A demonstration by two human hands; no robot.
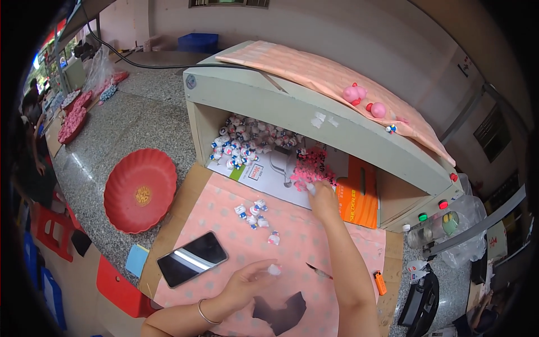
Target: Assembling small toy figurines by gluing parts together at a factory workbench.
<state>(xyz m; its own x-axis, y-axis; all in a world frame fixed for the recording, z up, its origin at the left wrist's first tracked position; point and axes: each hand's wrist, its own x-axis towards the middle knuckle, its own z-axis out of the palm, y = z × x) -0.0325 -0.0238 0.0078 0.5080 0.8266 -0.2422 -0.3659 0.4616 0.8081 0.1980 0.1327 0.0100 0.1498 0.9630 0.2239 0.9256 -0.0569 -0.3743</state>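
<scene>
My left hand (247, 283), a bracelet on its wrist, is above the pink cloth. Its fingers pinch a small white piece (274, 270) with a touch of pink. My right hand (323, 199) reaches into the box-like cabinet, at the near edge of a heap of small pink pieces (314, 165). Its fingers are drawn together with something white (310, 188) at the tips; what they grip is hidden. Between the hands and the cabinet lies a cluster of small white and blue figurines (252, 213), and a single white and pink figurine (273, 238) is nearer.
More figurines (241, 143) fill the cabinet's left side. On the pink cloth (205, 208) are a phone (192, 258), a thin pointed tool (319, 271) and a dark scrap (281, 313). An orange lighter (380, 283) lies right, a red bowl (140, 191) left. The cabinet frame (269, 101) overhangs my right hand.
</scene>
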